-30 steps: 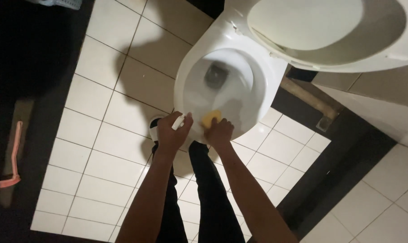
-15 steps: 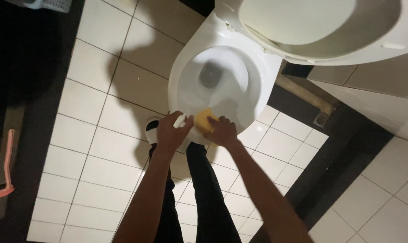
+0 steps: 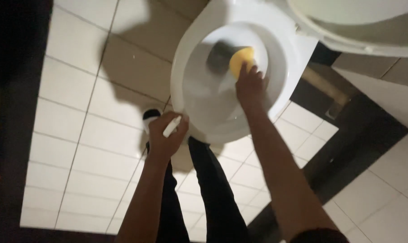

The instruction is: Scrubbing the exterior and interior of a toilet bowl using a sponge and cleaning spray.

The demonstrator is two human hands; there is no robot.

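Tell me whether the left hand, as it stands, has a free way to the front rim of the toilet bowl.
Probably yes. The left hand hovers right by the front rim of the toilet bowl, with nothing between them, though it already grips a small white object.

A round yellow foam sponge [image 3: 241, 60] is pressed by the right hand [image 3: 250, 86] against the inside of the glossy white ceramic toilet bowl [image 3: 190, 58]. A small white cylindrical object [image 3: 172, 126] is gripped in the left hand [image 3: 166, 135]. The floor of pale cream square tiles [image 3: 69, 117] is crossed by thin grey grout lines and bordered by a black tile strip [image 3: 348, 148]. Black trousers [image 3: 215, 189] are seen below.
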